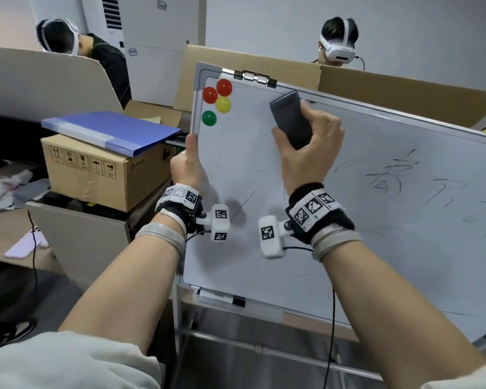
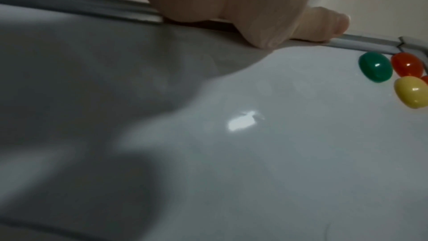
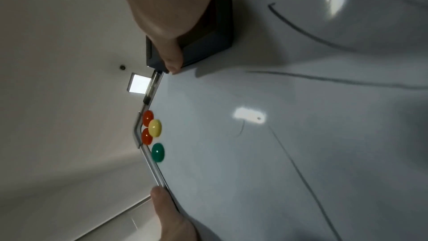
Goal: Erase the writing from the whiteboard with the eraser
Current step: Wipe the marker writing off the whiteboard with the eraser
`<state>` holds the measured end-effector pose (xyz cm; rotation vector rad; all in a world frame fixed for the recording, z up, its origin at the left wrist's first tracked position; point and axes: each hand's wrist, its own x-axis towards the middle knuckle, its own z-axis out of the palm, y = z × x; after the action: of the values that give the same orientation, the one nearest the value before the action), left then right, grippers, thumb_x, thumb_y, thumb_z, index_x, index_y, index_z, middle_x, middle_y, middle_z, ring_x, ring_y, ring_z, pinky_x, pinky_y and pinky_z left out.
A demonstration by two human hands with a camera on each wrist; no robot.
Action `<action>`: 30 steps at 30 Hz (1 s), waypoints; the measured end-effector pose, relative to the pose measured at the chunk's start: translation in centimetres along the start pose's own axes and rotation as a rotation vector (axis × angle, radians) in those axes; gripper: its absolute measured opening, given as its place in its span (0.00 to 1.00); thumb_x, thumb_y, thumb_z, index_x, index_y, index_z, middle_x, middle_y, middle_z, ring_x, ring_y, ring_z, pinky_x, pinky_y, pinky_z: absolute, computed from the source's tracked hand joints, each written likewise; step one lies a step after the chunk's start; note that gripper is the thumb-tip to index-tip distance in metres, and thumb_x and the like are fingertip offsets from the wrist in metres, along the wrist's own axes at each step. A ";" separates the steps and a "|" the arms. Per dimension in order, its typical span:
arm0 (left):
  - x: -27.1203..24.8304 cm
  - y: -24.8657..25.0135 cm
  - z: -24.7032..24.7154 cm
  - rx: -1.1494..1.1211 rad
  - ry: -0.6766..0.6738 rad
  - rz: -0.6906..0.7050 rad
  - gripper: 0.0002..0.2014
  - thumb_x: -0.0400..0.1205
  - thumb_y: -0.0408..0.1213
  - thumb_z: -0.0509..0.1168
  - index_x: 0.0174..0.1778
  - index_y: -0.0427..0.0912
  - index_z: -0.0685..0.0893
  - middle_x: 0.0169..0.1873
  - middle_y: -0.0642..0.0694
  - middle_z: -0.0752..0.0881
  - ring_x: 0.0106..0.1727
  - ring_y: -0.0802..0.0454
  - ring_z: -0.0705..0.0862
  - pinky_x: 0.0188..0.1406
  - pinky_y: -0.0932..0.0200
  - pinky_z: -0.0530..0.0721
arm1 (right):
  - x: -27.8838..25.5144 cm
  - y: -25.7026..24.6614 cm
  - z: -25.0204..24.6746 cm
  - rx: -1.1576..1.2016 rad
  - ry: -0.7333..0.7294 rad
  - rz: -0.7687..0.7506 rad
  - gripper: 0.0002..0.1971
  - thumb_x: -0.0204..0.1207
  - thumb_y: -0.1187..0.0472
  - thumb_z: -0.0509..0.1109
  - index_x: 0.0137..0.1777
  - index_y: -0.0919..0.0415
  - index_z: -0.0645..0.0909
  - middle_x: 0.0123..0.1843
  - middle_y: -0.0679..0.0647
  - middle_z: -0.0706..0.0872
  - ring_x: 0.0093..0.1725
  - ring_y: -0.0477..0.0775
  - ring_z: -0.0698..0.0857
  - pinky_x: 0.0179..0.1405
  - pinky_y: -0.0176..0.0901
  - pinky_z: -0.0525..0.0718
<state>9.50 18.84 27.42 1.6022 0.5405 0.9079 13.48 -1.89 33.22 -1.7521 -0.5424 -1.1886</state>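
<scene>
We're gripping the eraser (image 1: 291, 120) in our right hand (image 1: 309, 147) near the whiteboard (image 1: 348, 234) top edge, left hand (image 1: 187, 167) clamping its side, and most scribbles on the right are still waiting.

Bright, even head view, dim blurred wrist views, ceiling-light glare on the whiteboard (image 2: 301, 153), soft hand shadows, bowed edges
</scene>
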 end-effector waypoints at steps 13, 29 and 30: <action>-1.1 -3.2 -1.6 -0.038 -0.048 -0.082 0.27 0.88 0.60 0.44 0.28 0.46 0.58 0.25 0.49 0.61 0.28 0.53 0.60 0.30 0.57 0.61 | -3.9 -0.6 1.7 -0.057 -0.163 -0.151 0.28 0.64 0.54 0.87 0.66 0.54 0.86 0.54 0.57 0.81 0.54 0.59 0.77 0.55 0.48 0.77; -2.6 -8.7 -1.8 -0.010 -0.023 -0.209 0.27 0.86 0.64 0.48 0.29 0.47 0.59 0.28 0.49 0.64 0.37 0.50 0.63 0.38 0.56 0.65 | -11.1 2.1 1.5 -0.098 -0.495 -0.247 0.28 0.65 0.54 0.87 0.66 0.53 0.86 0.52 0.55 0.82 0.53 0.62 0.77 0.54 0.58 0.78; -2.7 -8.6 -1.6 -0.009 -0.008 -0.214 0.27 0.86 0.63 0.48 0.29 0.47 0.59 0.28 0.49 0.63 0.37 0.50 0.63 0.38 0.56 0.65 | -9.8 2.1 1.3 -0.085 -0.435 -0.230 0.27 0.66 0.54 0.86 0.66 0.53 0.86 0.53 0.56 0.82 0.53 0.63 0.77 0.55 0.56 0.77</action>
<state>7.75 19.82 18.46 1.5069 0.6873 0.7423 11.47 -0.49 23.46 -2.0773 -0.9836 -0.9921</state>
